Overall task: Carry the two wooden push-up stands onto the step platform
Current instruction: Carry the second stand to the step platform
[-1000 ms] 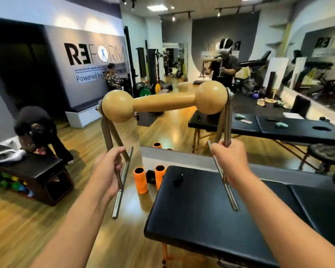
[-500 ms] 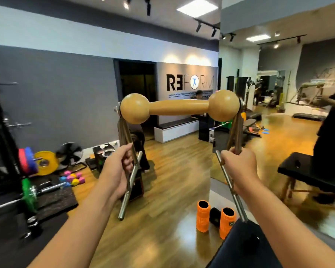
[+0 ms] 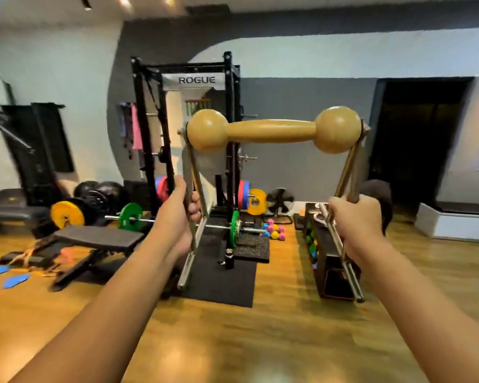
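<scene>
I hold one wooden push-up stand (image 3: 271,131) up in front of me at chest height. It has a tan wooden handle with a ball at each end and metal legs at both sides. My left hand (image 3: 177,214) grips the left metal leg. My right hand (image 3: 354,225) grips the right metal leg. Both arms are stretched forward. A second stand is not in view. A grey padded platform (image 3: 100,237) sits low at the left; I cannot tell whether it is the step platform.
A black squat rack (image 3: 183,117) with a loaded barbell (image 3: 133,217) stands ahead on a black mat (image 3: 221,280). Small coloured dumbbells (image 3: 274,230) and a fan (image 3: 281,201) lie beside it. A dark storage box (image 3: 332,272) is to the right, with a person (image 3: 376,194) crouching behind it.
The view has swung left across the gym, from the black massage tables to the squat rack. Both hands keep the same grip on the stand.
</scene>
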`<state>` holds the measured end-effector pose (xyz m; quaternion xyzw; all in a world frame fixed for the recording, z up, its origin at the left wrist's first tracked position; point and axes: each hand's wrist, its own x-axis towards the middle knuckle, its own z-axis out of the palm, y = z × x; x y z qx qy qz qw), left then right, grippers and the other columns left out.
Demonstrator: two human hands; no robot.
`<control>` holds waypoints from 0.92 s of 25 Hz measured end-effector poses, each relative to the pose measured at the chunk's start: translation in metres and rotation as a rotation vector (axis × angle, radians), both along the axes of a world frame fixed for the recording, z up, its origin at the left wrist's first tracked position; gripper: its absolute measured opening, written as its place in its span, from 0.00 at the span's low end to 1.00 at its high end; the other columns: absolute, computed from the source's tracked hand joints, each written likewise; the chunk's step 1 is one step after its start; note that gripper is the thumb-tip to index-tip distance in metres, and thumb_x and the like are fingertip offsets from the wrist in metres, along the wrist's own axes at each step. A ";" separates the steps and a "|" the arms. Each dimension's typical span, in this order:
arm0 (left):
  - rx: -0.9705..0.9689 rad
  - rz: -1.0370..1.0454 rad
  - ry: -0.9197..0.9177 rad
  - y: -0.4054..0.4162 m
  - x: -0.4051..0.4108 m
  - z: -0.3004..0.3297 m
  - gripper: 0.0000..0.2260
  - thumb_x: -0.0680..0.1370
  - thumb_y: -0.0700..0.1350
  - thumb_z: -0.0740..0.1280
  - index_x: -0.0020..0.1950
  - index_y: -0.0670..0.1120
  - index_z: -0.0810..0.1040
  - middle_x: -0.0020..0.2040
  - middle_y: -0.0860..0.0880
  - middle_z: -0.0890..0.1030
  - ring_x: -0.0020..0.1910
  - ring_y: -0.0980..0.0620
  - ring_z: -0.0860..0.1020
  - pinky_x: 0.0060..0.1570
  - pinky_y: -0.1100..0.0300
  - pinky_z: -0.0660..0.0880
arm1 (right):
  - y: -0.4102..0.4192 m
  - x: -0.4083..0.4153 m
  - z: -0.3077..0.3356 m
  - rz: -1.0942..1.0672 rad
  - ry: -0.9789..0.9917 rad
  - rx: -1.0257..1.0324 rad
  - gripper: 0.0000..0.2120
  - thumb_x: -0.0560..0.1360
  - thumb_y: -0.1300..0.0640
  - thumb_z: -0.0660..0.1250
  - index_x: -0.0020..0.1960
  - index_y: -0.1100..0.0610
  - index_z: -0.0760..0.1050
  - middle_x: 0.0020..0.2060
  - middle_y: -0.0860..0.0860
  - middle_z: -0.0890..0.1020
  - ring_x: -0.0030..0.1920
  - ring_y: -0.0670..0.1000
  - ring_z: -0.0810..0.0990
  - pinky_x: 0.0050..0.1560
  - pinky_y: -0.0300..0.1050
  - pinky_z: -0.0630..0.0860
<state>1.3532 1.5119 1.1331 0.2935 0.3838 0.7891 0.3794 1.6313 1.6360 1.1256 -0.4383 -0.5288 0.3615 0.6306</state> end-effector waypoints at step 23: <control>0.003 0.932 0.029 -0.324 -0.321 0.038 0.18 0.87 0.56 0.52 0.45 0.48 0.72 0.35 0.53 0.69 0.28 0.58 0.62 0.28 0.64 0.60 | -0.154 -0.540 0.046 0.918 -0.004 0.077 0.17 0.70 0.65 0.68 0.30 0.53 0.62 0.26 0.50 0.63 0.27 0.48 0.61 0.27 0.42 0.59</control>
